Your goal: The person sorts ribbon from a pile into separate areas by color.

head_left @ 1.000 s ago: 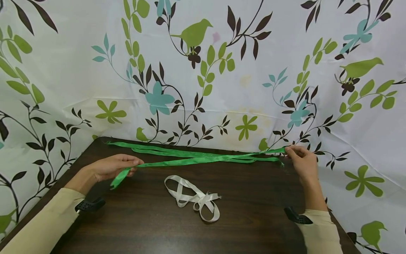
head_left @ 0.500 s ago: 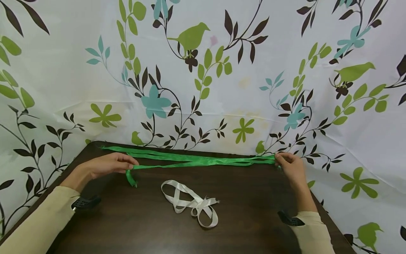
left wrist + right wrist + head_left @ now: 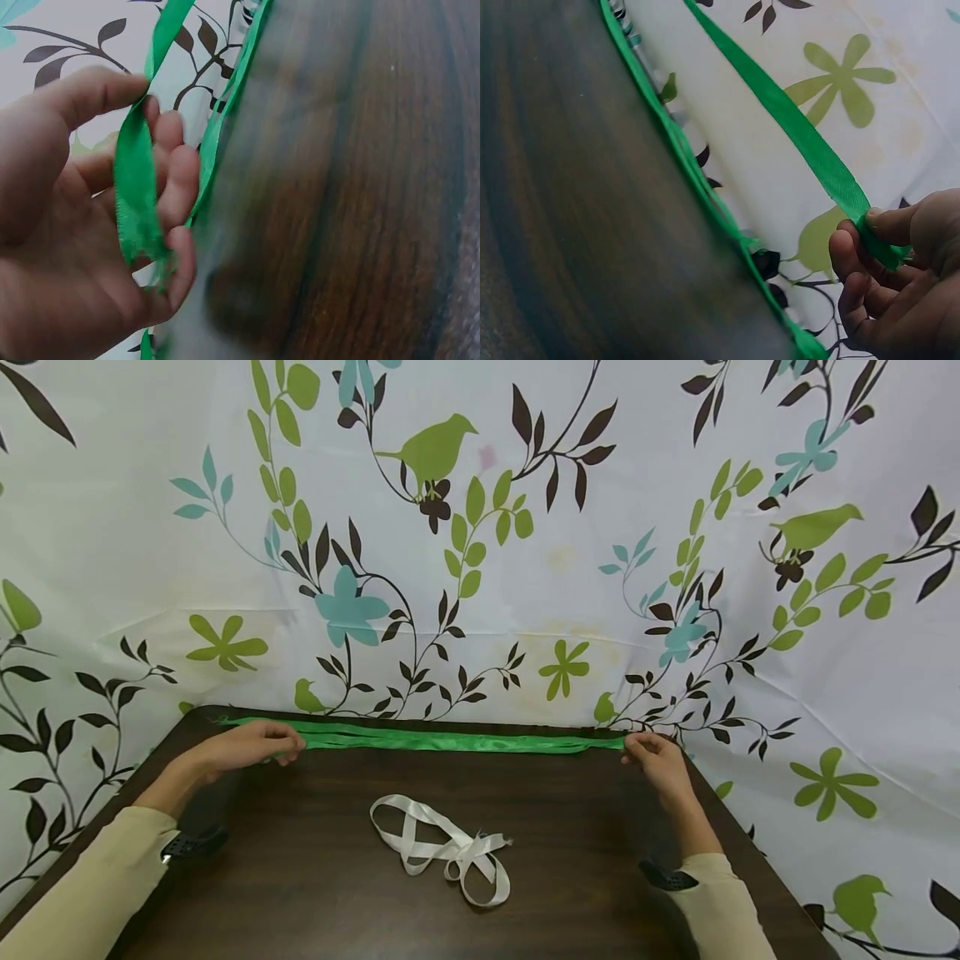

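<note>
A green ribbon (image 3: 450,742) is stretched near the table's far edge. My left hand (image 3: 251,747) pinches one end between thumb and fingers; in the left wrist view the ribbon's frayed tail (image 3: 136,187) hangs over the palm. At the other end, my right hand (image 3: 663,762) pinches the ribbon (image 3: 780,105) between thumb and fingertip. More green ribbon strips (image 3: 660,109) lie along the far edge beneath the stretched one, and in the head view they overlap it. Closer to the front lies a loosely looped white ribbon (image 3: 474,847).
The dark wooden table (image 3: 315,877) ends against a white hanging cloth (image 3: 570,577) printed with leaves, birds and flowers. Black wrist straps (image 3: 197,843) sit on both cuffs.
Both hands have brought the stretched green ribbon from a slanted, crossing line into line with the strips at the far edge. The view has shifted slightly; the white ribbon stays put.
</note>
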